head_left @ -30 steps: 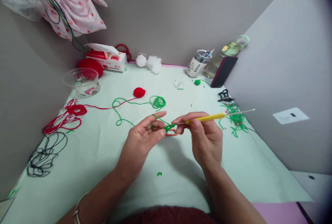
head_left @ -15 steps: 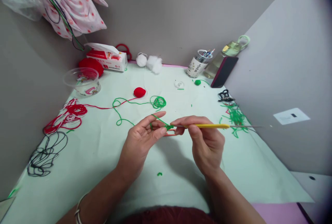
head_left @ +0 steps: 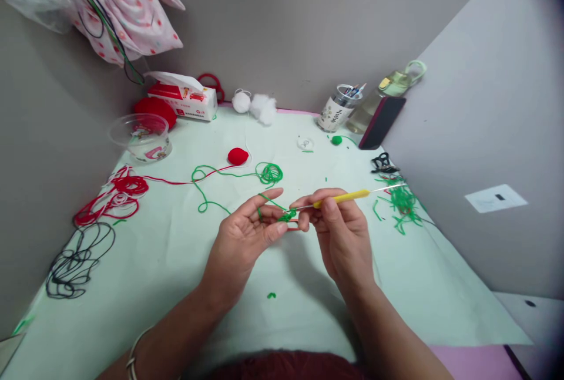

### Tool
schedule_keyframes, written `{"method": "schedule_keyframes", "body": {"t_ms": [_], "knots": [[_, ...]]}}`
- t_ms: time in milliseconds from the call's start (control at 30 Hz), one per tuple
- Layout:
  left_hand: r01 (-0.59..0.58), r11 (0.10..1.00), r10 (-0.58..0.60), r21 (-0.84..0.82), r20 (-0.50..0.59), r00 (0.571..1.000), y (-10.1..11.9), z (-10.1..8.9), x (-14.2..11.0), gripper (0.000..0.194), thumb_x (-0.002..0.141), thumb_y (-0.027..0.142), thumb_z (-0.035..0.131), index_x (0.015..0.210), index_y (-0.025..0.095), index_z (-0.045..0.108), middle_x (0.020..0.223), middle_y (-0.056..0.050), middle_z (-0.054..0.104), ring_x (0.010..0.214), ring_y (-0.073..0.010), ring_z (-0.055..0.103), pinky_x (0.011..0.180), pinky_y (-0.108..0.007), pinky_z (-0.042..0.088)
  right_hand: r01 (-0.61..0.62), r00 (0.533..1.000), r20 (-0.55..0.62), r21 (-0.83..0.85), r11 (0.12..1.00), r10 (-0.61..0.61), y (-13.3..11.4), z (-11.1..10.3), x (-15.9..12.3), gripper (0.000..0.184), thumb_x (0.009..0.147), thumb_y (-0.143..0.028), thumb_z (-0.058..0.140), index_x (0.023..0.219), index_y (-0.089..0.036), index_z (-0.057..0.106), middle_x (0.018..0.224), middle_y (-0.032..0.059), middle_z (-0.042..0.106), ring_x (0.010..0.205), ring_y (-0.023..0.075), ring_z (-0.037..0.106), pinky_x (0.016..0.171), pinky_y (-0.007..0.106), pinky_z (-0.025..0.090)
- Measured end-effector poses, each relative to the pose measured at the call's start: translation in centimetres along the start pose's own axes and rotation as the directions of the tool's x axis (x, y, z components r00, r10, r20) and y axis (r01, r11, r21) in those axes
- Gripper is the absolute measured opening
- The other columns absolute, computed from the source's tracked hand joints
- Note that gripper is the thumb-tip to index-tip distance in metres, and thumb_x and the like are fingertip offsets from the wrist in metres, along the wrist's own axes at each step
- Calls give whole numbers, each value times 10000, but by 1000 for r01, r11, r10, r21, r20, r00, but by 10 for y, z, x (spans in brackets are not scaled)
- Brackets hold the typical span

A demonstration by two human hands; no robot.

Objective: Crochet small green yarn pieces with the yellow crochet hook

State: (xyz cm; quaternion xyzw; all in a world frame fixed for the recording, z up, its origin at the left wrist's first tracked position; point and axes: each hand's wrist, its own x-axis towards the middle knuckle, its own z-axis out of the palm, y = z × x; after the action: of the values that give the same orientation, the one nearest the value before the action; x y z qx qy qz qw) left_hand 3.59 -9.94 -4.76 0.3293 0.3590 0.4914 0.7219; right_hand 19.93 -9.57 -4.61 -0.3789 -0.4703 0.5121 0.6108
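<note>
My left hand [head_left: 247, 233] pinches a small green crochet piece [head_left: 288, 215] between thumb and fingers, and green yarn [head_left: 269, 197] runs over its raised index finger. In my right hand [head_left: 341, 227] is a crochet hook with a yellow handle [head_left: 348, 197], held like a pen. The hook's metal tip meets the green piece. A thin orange-red loop [head_left: 293, 225] shows just below the piece, between both hands; what it belongs to is unclear. The yarn leads back over the table to a loose green coil [head_left: 269, 173].
A red crocheted ball [head_left: 238, 157] lies beyond my hands. Red and white yarn [head_left: 127, 186], black cord [head_left: 79, 262] and a clear tub [head_left: 150, 139] are on the left. Green scraps [head_left: 400, 201], a phone [head_left: 382, 123], a bottle [head_left: 370, 101] and a pen holder [head_left: 337, 111] stand or lie right.
My right hand has shifted slightly left and tilted the hook, so its rear end now points higher and its tip angles down into the green piece. My left hand is nearly still.
</note>
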Motion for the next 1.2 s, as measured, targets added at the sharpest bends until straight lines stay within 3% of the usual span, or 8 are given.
{"method": "schedule_keyframes", "body": {"t_ms": [467, 733, 900, 1067, 1133, 1200], "knots": [[-14, 1000, 14, 14, -46, 999, 1, -1, 0, 364, 870, 220, 790, 1224, 287, 742, 884, 35, 625, 849, -101, 606, 861, -235, 511, -86, 996, 6, 102, 991, 86, -1, 1, 5, 188, 1019, -361, 624, 927, -232, 726, 896, 15, 803, 613, 80, 659, 642, 215, 505], [-18, 999, 21, 45, -49, 999, 0, -2, 0, 356, 882, 236, 773, 1231, 294, 741, 874, 30, 604, 867, -107, 586, 838, -217, 507, -38, 999, 39, -16, 999, 38, -1, -2, 0, 193, 1034, -365, 602, 957, -250, 737, 935, 4, 795, 656, 96, 680, 669, 248, 532], [-52, 996, 57, 79, -66, 996, 2, -2, 0, 330, 856, 226, 789, 1181, 280, 764, 863, 27, 615, 848, -112, 605, 803, -216, 529, 100, 994, 48, -142, 985, -95, -1, 0, -3, 187, 1047, -312, 582, 1003, -256, 756, 967, 8, 785, 683, 105, 687, 681, 268, 571], [-97, 983, 118, 154, -130, 985, 1, 0, 1, 322, 826, 203, 797, 1142, 260, 769, 852, 33, 623, 814, -106, 627, 803, -219, 545, 257, 966, 86, -308, 916, -242, -4, 4, -8, 199, 1051, -219, 555, 1036, -253, 751, 971, 20, 775, 696, 113, 701, 681, 284, 602], [-126, 970, 160, 207, -156, 975, 1, 0, 2, 299, 818, 189, 793, 1112, 245, 773, 844, 33, 622, 803, -105, 629, 795, -217, 545, 366, 931, 149, -389, 846, -334, -3, 4, -11, 211, 1041, -166, 548, 1073, -246, 741, 980, 37, 778, 768, 141, 727, 703, 306, 616], [-147, 957, 196, 252, -182, 964, 2, 1, 1, 295, 815, 181, 788, 1105, 233, 769, 821, 35, 623, 791, -106, 629, 784, -218, 543, 517, 856, 265, -469, 716, -444, -1, 3, -13, 238, 1023, -114, 549, 1120, -234, 730, 988, 63, 788, 887, 183, 754, 733, 333, 629]]}}
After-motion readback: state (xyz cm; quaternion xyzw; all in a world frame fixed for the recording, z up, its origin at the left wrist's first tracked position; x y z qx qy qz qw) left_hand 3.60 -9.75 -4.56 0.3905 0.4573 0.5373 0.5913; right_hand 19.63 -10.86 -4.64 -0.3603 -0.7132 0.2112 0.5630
